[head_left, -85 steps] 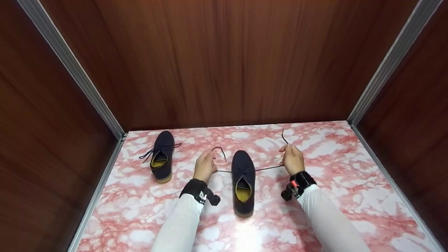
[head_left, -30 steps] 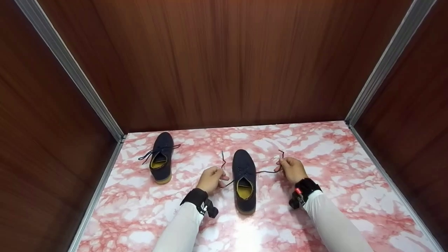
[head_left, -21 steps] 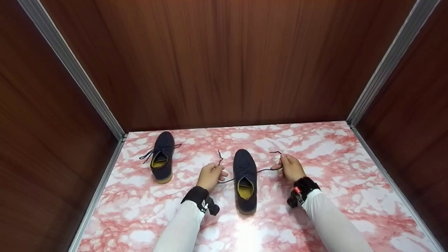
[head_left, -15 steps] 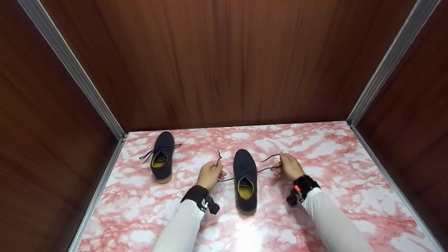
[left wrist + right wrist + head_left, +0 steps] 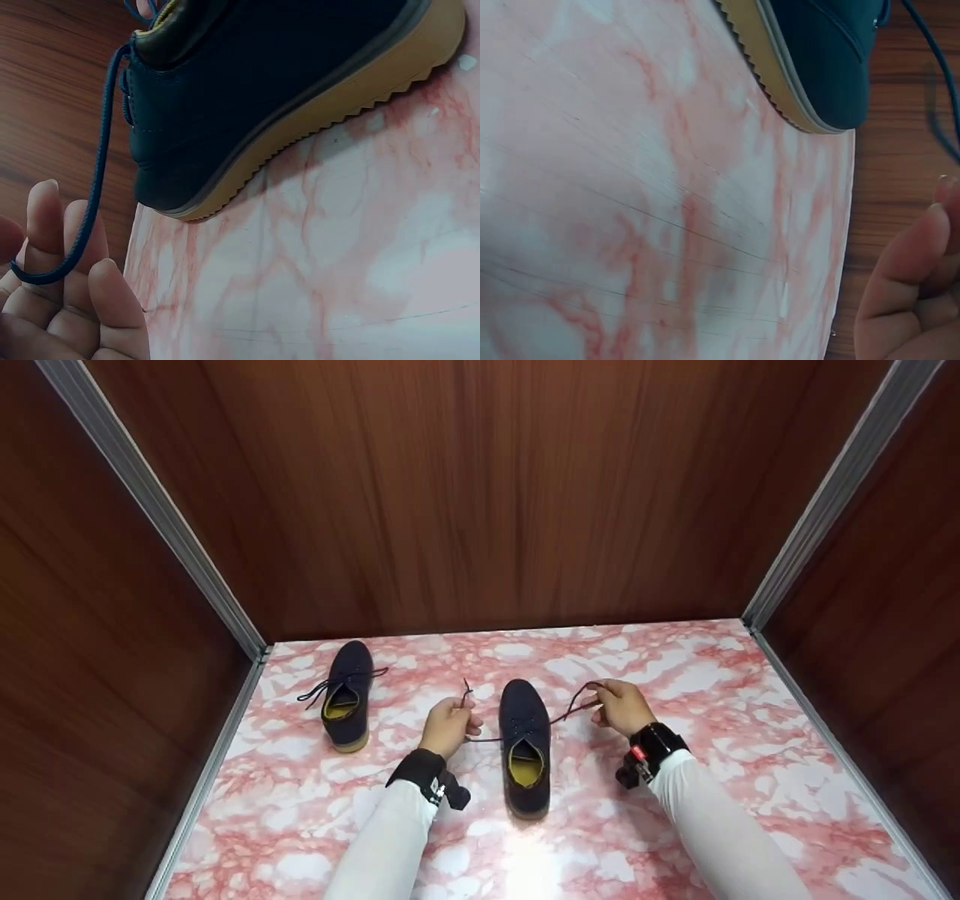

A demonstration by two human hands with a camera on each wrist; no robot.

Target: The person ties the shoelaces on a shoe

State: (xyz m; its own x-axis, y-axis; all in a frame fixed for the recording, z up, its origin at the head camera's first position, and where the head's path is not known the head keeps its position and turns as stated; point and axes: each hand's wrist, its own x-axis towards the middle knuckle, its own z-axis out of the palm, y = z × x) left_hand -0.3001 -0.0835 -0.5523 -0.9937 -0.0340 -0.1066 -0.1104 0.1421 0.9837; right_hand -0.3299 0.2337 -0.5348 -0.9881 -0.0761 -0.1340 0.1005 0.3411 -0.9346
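A dark navy lace-up shoe with a yellow insole and tan sole stands between both hands, toe pointing away. My left hand pinches its left shoelace, whose free end sticks up past the fingers. In the left wrist view that blue lace droops from the eyelets across the curled fingers. My right hand pinches the right shoelace, which bends back toward the shoe in a narrow loop. Part of this lace shows at the right wrist view's edge, above the fingers.
The matching shoe stands at the back left, its laces spread to both sides. A red-and-white marbled tabletop lies beneath everything. Brown wood-grain panels with grey metal corner posts enclose the back and sides.
Both hands have come closer to the shoe, and the laces have gone from taut to slack. The right lace's free end has swung from upright down toward the shoe, making a loop.
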